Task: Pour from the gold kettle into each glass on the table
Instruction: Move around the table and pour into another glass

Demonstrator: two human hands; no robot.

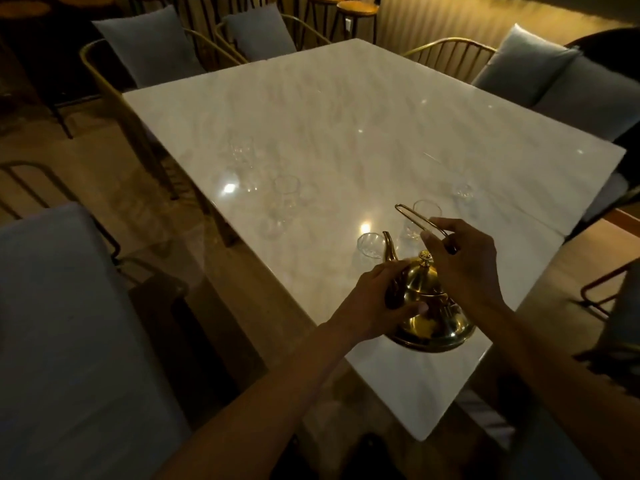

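Note:
The gold kettle stands on the white marble table near its front corner, spout pointing away to the left. My left hand grips the kettle's left side. My right hand holds the thin gold wire handle, raised above the lid knob. Several clear glasses stand beyond: one just past the spout, one behind the handle, one further right, one at centre left and one further back. They are faint in the dim light.
Chairs with grey cushions ring the table: two at the far left, one at the far right, one at the near left. Wooden stools stand behind. The table's front corner is close to me.

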